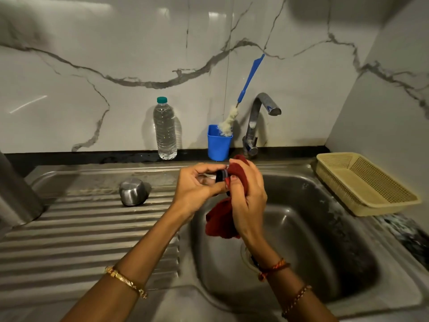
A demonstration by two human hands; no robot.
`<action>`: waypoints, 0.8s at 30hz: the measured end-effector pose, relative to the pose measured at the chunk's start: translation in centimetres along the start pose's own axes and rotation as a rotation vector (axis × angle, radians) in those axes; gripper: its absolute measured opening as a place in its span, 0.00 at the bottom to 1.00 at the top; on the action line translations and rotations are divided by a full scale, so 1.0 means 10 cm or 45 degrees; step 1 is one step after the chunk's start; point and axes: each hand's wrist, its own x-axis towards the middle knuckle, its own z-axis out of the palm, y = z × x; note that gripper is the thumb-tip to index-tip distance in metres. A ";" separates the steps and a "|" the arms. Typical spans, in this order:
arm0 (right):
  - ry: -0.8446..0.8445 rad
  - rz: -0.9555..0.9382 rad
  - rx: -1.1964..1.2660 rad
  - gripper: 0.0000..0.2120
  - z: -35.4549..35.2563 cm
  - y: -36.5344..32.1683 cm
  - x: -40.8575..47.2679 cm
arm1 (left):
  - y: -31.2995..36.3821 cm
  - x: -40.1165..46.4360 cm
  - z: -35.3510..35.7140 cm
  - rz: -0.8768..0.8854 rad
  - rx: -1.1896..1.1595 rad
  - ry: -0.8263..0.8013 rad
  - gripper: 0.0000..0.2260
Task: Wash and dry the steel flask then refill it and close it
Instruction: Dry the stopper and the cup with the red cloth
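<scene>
Marble wall [92, 54] behind one steel sink [325, 228]. Left hand [197, 184] pinches one small black stopper [221, 176]; right hand [248, 196] grips one red cloth [219, 223]. One steel cup [132, 191], one water bottle [165, 130] nearby.

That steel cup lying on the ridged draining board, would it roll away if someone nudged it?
Probably a little. The steel cup lies tilted on its side, so its round wall could roll, likely in a curve. The draining board has ridges that may check it. Its smooth, shiny surface looks slippery, especially if wet.
</scene>
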 end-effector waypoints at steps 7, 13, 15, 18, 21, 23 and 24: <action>-0.470 0.936 0.179 0.08 -0.25 -0.13 0.59 | -0.05 -0.09 0.02 0.314 0.205 -0.119 0.21; -0.084 0.140 0.013 0.09 -0.12 -0.06 0.24 | -0.05 -0.01 0.12 -0.030 -0.216 0.130 0.18; -0.037 -0.017 0.001 0.10 -0.07 -0.01 0.04 | -0.04 -0.03 0.10 -0.176 -0.368 0.094 0.16; -0.053 0.155 0.058 0.08 -0.10 -0.04 0.17 | -0.07 -0.06 0.06 -0.144 -0.292 0.046 0.18; -0.320 0.714 0.148 0.08 -0.20 -0.18 0.55 | -0.09 -0.08 0.02 0.135 -0.067 -0.017 0.21; -0.551 1.033 0.132 0.07 -0.26 -0.25 0.71 | -0.07 -0.10 0.01 0.320 0.084 -0.125 0.21; -0.574 1.059 0.144 0.07 -0.26 -0.25 0.73 | -0.06 -0.10 0.01 0.367 0.134 -0.158 0.21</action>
